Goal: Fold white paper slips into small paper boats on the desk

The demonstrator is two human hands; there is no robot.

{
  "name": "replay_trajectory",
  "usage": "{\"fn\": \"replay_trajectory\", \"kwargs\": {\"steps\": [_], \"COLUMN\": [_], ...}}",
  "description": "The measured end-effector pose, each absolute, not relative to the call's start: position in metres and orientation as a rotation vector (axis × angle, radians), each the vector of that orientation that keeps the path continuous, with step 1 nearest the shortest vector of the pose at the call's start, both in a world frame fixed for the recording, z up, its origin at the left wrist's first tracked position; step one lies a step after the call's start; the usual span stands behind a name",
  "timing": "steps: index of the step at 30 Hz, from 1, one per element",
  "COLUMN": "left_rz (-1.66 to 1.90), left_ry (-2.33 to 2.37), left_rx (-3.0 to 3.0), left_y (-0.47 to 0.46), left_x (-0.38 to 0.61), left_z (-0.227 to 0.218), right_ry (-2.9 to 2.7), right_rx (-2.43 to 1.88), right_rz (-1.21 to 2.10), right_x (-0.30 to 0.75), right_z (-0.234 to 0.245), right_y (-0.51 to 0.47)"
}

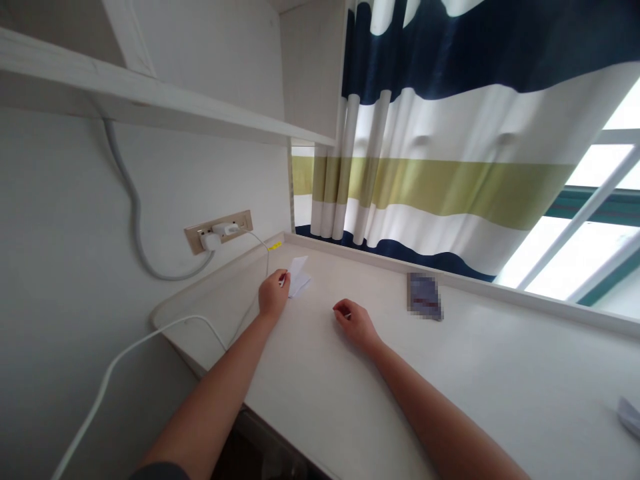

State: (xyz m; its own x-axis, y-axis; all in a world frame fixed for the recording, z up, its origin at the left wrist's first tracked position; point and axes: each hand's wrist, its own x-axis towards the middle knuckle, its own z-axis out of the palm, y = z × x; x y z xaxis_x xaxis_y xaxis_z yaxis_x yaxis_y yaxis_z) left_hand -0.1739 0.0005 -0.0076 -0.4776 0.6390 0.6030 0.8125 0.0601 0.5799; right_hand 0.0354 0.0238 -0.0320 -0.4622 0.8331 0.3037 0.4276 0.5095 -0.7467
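Observation:
On the white desk [320, 373], my left hand [273, 293] is closed, pinching the edge of a folded white paper [299, 275]. One flap of the paper stands up and another part lies low near the desktop. To the right of it, my right hand [356, 321] rests at the desk surface with its fingers curled together. A small pale bit shows between those fingers, too little to name. The two hands are apart, and the right one does not touch the paper.
A blurred dark flat item [424, 297] lies by the back ledge. A white cable [187, 319] runs across the left edge from plugs in a wall socket [219, 231]. A shelf [200, 110] overhangs at left; a striped curtain [425, 180] hangs behind. A greyish object [629, 417] sits far right.

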Motion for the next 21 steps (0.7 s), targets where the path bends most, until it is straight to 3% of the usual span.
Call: {"fn": "replay_trajectory", "kwargs": {"steps": [9,21], "left_rz": [-2.487,-2.675], "left_ry": [-2.137,-1.980], "left_rx": [-1.914,-2.475], "left_y": [0.002,-0.008], "left_x": [-0.108,0.023], "left_z": [0.012,0.028], "right_ry": [-1.601,-1.271], "right_rx": [-0.979,-1.015], "right_rz": [1.186,1.277], "right_x": [0.059,0.193], "right_z": [-0.001,0.040], "right_y": [0.032,-0.015]}}
